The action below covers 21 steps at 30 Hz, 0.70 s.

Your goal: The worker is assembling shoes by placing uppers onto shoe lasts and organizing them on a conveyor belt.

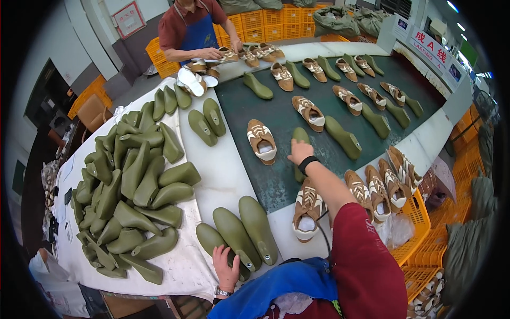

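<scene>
Right hand (300, 151) stretched far forward on a straight arm, black wristband showing, fingers folded down onto an olive shoe last (299, 139) lying on the dark green belt (249, 109) beside a brown-and-white shoe upper (262, 141). Left hand (225, 267) drawn in close, wrist bent, fingers curled over the nearest green last (215, 243) of three side by side on the white table edge (223, 175).

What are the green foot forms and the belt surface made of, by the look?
Foot forms: probably moulded plastic; uniform olive, smooth with a dull sheen, hard edges. Belt: likely rubber or coated fabric; dark green, matte, scuffed with pale marks. Neither can be confirmed from the picture alone.
</scene>
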Available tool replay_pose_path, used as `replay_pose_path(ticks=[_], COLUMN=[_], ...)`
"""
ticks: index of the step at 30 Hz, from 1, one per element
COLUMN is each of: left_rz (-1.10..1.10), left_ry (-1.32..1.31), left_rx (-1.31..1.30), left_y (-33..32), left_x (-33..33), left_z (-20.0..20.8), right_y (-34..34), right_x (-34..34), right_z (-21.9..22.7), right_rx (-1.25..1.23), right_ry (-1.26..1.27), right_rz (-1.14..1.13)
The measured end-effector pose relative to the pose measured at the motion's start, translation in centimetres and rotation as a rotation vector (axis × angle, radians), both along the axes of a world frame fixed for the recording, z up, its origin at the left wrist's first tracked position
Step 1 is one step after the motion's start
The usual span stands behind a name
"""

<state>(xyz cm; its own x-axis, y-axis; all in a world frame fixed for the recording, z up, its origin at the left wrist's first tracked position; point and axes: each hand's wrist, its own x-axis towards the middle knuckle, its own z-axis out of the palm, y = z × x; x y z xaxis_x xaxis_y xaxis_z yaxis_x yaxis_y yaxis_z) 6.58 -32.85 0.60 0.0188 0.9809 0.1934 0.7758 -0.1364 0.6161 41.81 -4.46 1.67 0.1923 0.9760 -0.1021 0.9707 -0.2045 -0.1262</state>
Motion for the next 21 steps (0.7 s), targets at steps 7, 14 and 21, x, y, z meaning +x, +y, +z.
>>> replay_pose_path(ticks=[7,14,21], left_rz=[-0.017,0.005,-0.01], left_ry=[-0.024,-0.022,-0.035], left_rx=[-0.002,0.002,0.033], left_y=[0.5,-0.5,0.1], left_x=[0.2,0.0,0.1], left_z=[-0.4,-0.5,-1.2], right_y=[-1.1,0.0,-3.4], right_x=[4.0,6.1,7.8], right_z=[-4.3,-4.1,-4.3], right_rx=[-0.167,-0.152,-0.026], right_ry=[0.145,0.149,-0.017], right_rz=[-0.024,0.0,0.047])
